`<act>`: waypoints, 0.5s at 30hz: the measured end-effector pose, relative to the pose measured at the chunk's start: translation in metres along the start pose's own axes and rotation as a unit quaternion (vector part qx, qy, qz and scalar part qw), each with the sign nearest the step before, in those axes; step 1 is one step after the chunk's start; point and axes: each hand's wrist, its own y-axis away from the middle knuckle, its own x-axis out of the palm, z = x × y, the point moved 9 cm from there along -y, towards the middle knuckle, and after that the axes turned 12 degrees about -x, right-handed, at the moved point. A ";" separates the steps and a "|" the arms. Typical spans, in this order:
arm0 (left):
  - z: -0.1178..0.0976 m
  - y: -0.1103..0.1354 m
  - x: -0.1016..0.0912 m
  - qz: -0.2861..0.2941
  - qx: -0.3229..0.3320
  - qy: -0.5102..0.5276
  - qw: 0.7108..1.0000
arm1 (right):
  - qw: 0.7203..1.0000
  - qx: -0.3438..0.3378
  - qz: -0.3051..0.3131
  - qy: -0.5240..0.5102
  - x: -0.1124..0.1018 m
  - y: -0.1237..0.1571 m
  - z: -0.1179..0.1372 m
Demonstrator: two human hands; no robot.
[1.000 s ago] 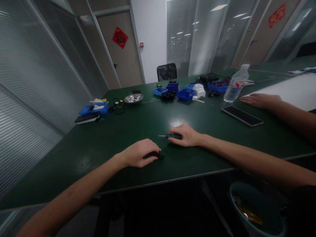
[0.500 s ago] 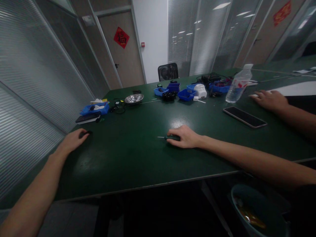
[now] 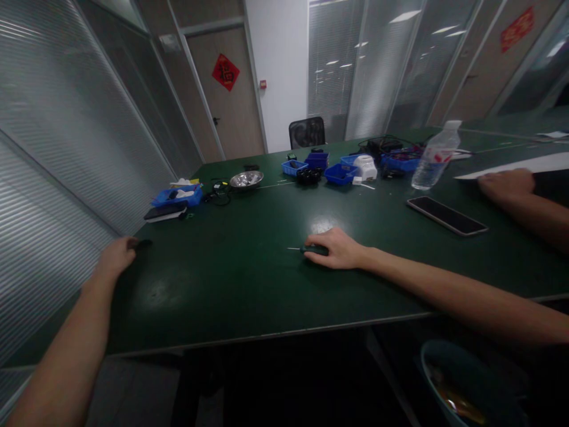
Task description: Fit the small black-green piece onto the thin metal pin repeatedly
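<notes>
My right hand lies on the green table near its middle, fingers curled over the dark handle of a small screwdriver whose thin metal tip points left. My left hand is stretched far out to the table's left edge, fingers closed around a small black object that pokes out beyond the fingertips and rests on the tabletop.
Another person's hand rests at the right beside a white sheet. A phone and water bottle lie nearby. Blue trays, a metal bowl and cables sit at the back. A bin stands below right.
My left hand carried the small black object from the table's middle out to the left edge. My right hand stayed on the screwdriver. The other person's hand drew back to the right.
</notes>
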 end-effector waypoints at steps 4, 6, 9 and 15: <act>0.014 0.004 -0.006 -0.031 -0.038 -0.003 0.999 | 1.000 0.001 0.000 -0.003 0.000 0.000 0.001; 0.017 0.008 -0.009 -0.044 -0.058 -0.004 0.997 | 1.000 -0.001 -0.002 -0.007 -0.001 0.000 0.001; 0.017 0.013 -0.015 -0.072 -0.068 -0.009 0.995 | 1.000 0.001 -0.003 -0.010 -0.001 0.000 0.002; 0.016 0.010 -0.021 -0.119 -0.058 0.057 0.990 | 1.000 -0.002 -0.002 -0.009 -0.001 -0.001 0.001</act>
